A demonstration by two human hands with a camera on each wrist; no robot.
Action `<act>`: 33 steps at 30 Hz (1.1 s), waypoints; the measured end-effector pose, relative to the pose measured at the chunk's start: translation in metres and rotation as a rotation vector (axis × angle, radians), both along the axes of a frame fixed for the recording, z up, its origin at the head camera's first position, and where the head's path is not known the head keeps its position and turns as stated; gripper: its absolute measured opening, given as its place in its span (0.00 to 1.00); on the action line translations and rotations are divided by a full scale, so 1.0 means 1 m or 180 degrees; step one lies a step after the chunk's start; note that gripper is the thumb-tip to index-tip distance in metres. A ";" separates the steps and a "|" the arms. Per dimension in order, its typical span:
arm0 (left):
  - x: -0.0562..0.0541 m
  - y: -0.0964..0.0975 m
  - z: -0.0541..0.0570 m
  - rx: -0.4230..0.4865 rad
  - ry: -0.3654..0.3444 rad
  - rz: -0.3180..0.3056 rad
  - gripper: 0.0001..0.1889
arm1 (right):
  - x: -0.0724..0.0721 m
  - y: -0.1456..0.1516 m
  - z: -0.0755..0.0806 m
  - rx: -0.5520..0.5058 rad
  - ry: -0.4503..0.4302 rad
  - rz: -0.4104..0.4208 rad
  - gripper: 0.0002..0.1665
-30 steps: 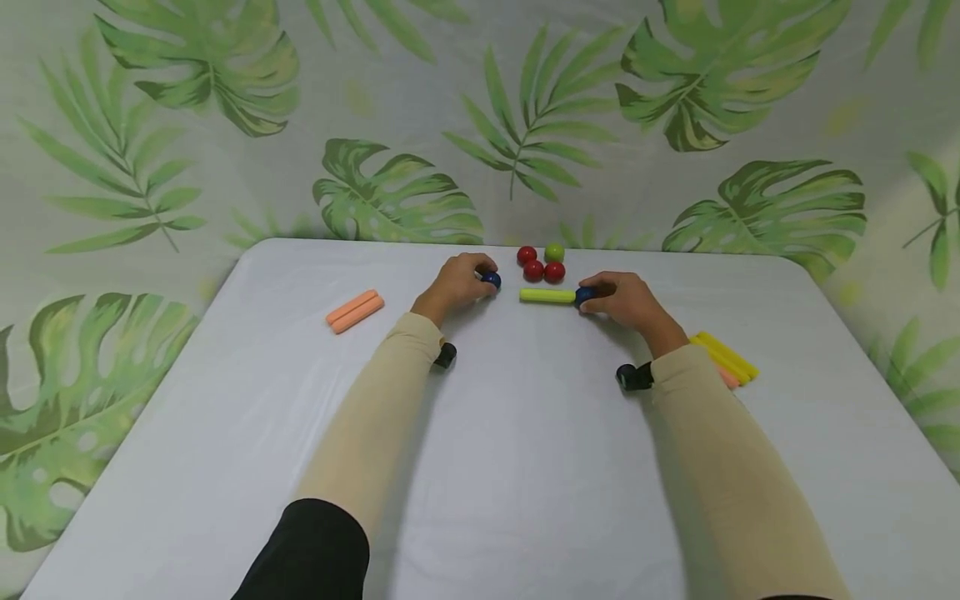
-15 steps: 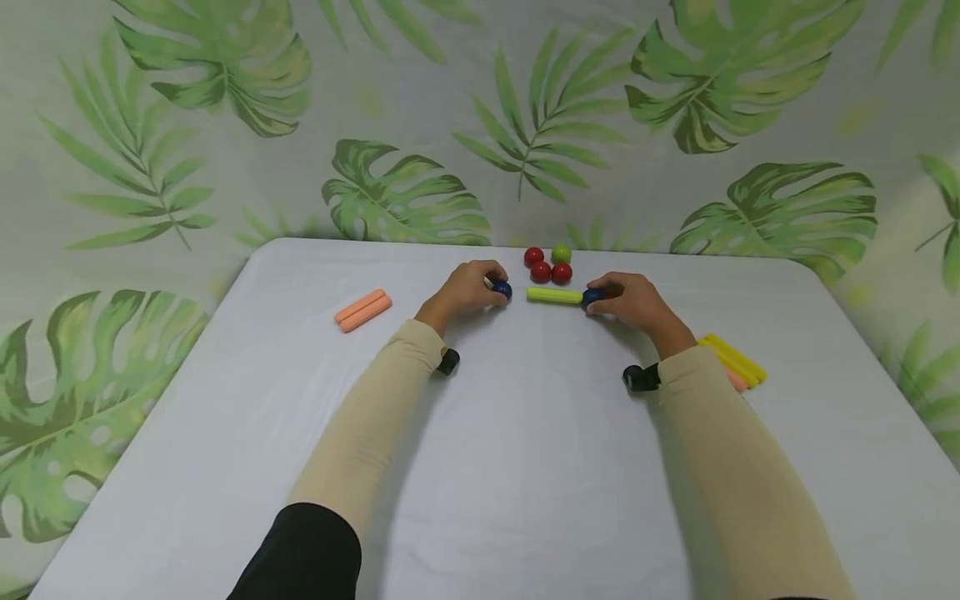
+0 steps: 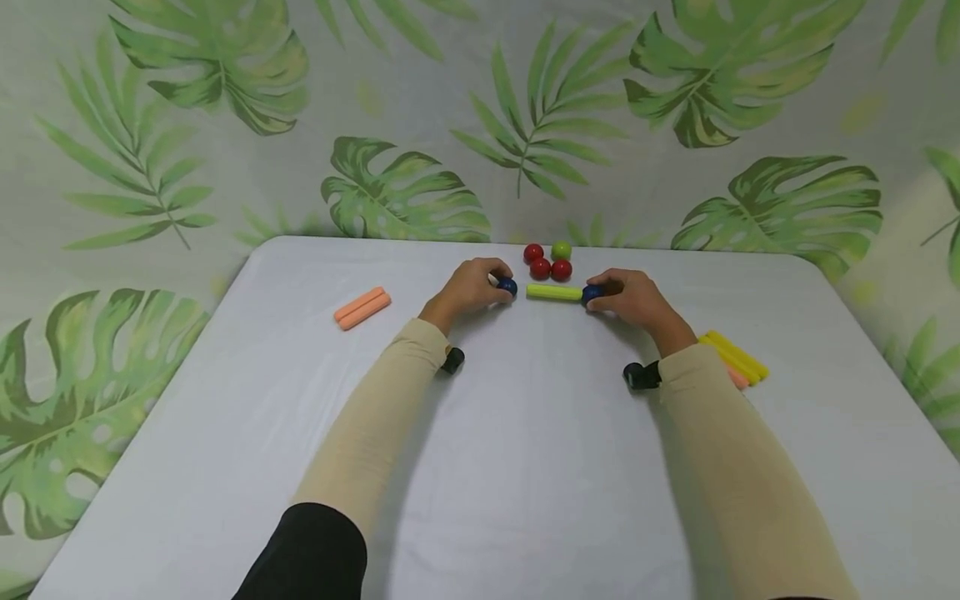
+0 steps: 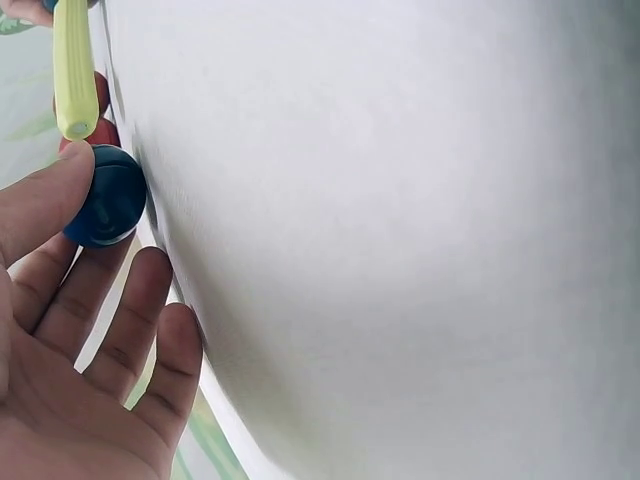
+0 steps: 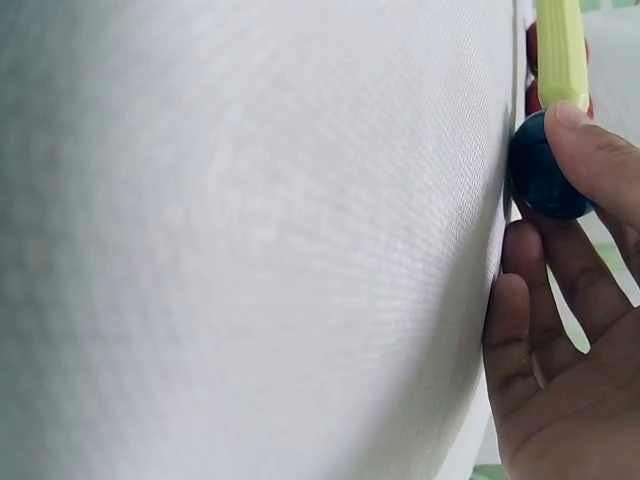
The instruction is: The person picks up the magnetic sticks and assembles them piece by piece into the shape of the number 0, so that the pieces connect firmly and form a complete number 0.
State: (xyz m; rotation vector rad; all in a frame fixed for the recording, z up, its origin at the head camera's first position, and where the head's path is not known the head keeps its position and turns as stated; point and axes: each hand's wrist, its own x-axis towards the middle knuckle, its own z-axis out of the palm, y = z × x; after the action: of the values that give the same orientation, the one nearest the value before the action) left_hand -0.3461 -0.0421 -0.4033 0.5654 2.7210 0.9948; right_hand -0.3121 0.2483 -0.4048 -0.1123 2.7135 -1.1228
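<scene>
My left hand (image 3: 471, 289) pinches a dark blue ball (image 4: 107, 197) between thumb and fingers. A short gap separates this ball from the left end of a yellow-green stick (image 3: 553, 292) lying crosswise near the table's far side. At the stick's right end, my right hand (image 3: 632, 297) pinches a second dark blue ball (image 5: 545, 170), which sits against that end. In the right wrist view, the thumb lies over the ball right beside the stick (image 5: 563, 55). Just behind the stick are several red balls (image 3: 540, 268) and one green ball (image 3: 561, 250).
Two orange sticks (image 3: 362, 308) lie side by side on the left of the white table (image 3: 525, 467). Yellow sticks (image 3: 735, 357) and a partly hidden orange stick (image 3: 738, 378) lie by the right forearm. A leaf-patterned cloth (image 3: 255, 183) hangs behind the table.
My left hand has brought its blue ball rightward, closer to the stick's left end, turning it in the fingers. My right hand keeps its place on the other ball. The head view shifted slightly.
</scene>
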 end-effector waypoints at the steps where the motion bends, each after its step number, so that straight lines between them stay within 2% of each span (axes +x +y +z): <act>1: 0.000 0.001 0.000 0.0007 -0.0009 0.0003 0.20 | -0.001 0.000 0.000 -0.0002 0.0008 0.0011 0.29; 12: 0.001 0.006 0.000 0.0031 -0.0085 0.0022 0.19 | -0.003 0.001 -0.004 -0.0013 0.0031 0.0032 0.28; 17: 0.003 0.008 0.003 0.0085 -0.0117 0.0027 0.19 | -0.001 0.000 0.000 -0.0002 0.0020 0.0037 0.28; 33: 0.004 0.014 0.000 0.0158 -0.0217 0.0080 0.19 | -0.002 -0.001 -0.003 0.0010 0.0080 0.0016 0.28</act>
State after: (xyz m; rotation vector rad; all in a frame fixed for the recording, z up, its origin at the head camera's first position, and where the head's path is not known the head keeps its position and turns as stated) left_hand -0.3426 -0.0277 -0.4029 0.4974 2.6567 1.0702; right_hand -0.3140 0.2476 -0.4079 -0.1334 2.7353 -1.1234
